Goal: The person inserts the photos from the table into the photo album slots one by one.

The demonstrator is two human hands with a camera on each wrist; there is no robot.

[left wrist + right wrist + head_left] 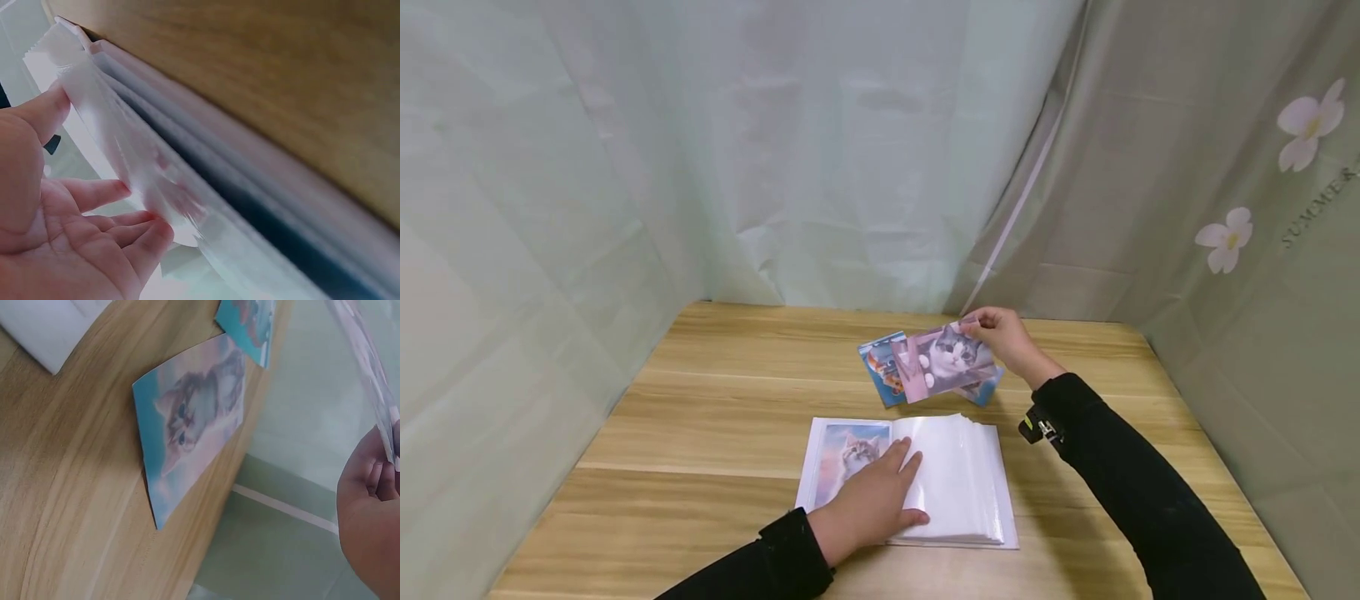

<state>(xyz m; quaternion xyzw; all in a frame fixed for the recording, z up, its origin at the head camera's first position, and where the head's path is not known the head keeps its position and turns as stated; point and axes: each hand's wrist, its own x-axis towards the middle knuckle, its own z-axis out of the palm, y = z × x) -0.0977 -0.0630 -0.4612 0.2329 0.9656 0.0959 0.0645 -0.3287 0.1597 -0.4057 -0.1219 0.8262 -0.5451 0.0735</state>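
A photo album [955, 475] lies spread on the table, its white sleeve pages on the right and a kitten picture [857, 450] in the left page. My left hand [872, 496] rests across the middle of it with straight fingers; in the left wrist view the fingertips [159, 228] touch a clear plastic sleeve [112, 125]. My right hand [1006, 337] pinches the corner of a grey-and-white cat picture card [951, 360], raised above the table behind the album. In the right wrist view that card [365, 362] shows nearly edge-on between thumb and fingers.
Under the raised card lie a blue picture card [882, 371] and a kitten card [194, 425] with a blue edge. The wooden table [700, 400] ends at pale curtains [865, 167] behind and on both sides. A small device [1040, 427] sits on the right wrist.
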